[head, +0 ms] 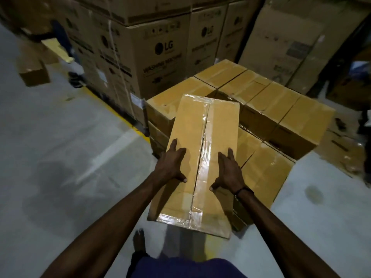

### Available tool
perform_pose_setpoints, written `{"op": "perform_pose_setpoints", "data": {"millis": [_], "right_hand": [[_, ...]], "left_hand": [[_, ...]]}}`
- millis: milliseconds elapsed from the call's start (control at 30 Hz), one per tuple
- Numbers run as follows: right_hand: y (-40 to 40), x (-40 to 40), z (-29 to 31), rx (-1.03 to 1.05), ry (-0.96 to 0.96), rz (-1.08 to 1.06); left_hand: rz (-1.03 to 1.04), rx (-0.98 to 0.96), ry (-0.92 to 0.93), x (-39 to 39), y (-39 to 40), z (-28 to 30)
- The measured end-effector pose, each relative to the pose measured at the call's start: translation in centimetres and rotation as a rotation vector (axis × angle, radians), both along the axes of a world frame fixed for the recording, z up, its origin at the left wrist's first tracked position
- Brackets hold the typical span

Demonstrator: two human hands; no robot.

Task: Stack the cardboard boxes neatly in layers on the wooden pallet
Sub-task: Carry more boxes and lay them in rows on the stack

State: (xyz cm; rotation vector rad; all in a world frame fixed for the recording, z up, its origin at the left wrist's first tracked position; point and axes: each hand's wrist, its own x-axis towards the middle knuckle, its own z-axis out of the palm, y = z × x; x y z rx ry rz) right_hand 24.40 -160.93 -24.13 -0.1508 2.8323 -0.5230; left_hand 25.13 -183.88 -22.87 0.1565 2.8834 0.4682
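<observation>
- Cardboard box [202, 149] in hand: long, taped down the middle seam, tilted, far end over the stack [267, 109] of same boxes, near end sticking out toward the person, not yet seated.
- Stack ahead of and right of the hands: a higher row beyond the fingertips, a lower layer just right of the right hand. Pallet not visible under it; can't confirm it.
- Big printed appliance cartons [158, 57] well beyond the grip; grey floor [60, 157] left of and below the hands.
- Left hand [172, 165] flat on the top panel, fingers straight, thumb hooked at the near side; pressing, not clutching.
- Right hand [228, 171] same, flat across the tape, thumb spread; wristband behind it.
- Handling guess: stiff, moderate weight, tape strip slick under palms. Better hold at the long side edges or under the near end than on the tape.
</observation>
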Motion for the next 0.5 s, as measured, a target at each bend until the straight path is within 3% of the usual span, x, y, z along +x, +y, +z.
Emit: {"op": "perform_pose_setpoints", "data": {"millis": [500], "right_hand": [[-10.0, -12.0, -1.0, -0.103, -0.005, -0.389]], "left_hand": [[-0.373, 0.047, -0.053, -21.0, -9.3, -1.5]]}}
